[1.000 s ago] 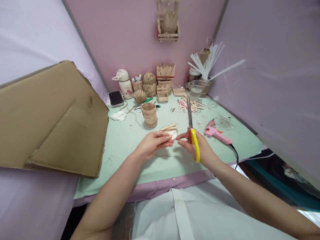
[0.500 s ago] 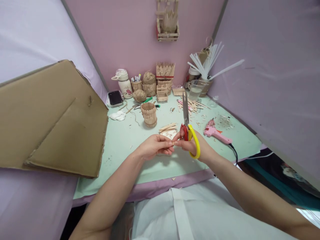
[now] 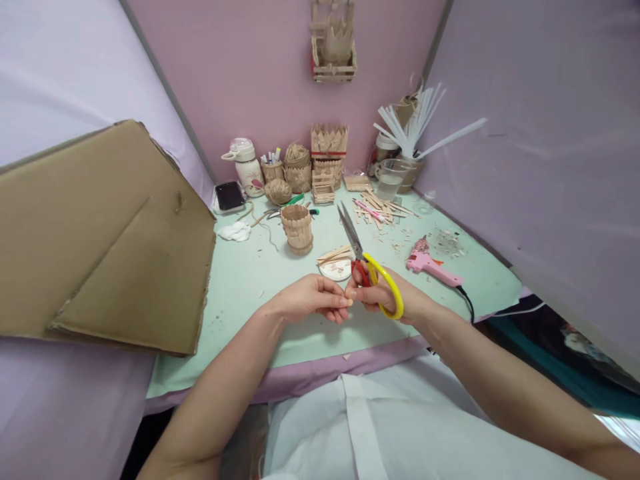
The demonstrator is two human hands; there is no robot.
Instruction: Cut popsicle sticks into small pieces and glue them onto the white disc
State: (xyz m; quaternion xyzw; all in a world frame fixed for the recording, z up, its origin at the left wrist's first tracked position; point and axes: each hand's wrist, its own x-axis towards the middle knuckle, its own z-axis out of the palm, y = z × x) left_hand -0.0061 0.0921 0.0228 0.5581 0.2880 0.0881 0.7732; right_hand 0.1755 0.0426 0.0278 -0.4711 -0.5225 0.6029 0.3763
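Note:
Scissors (image 3: 352, 232) with red and yellow handles hang in my right hand (image 3: 376, 293), their blades pointing up and away to the left. The fingertips of that hand meet those of my left hand (image 3: 320, 298). My left thumb and fingers are pinched together; whatever small piece sits between them is too small to make out. Just beyond the hands is a small white dish (image 3: 336, 271) with wooden sticks (image 3: 334, 255) and bits of wood on it. A round wooden-stick cup (image 3: 297, 230) stands upright behind the left hand.
On the right lies a pink glue gun (image 3: 434, 265) with its cord. Behind it are loose sticks (image 3: 373, 207) and a clear plastic cup (image 3: 391, 180). Twine balls (image 3: 278, 192), a bottle (image 3: 249, 168) and a phone (image 3: 231, 196) line the back left. Cardboard (image 3: 135, 267) leans at the left.
The scissors have tilted to the left in my right hand. Both hands have shifted slightly towards me, showing more of the white dish.

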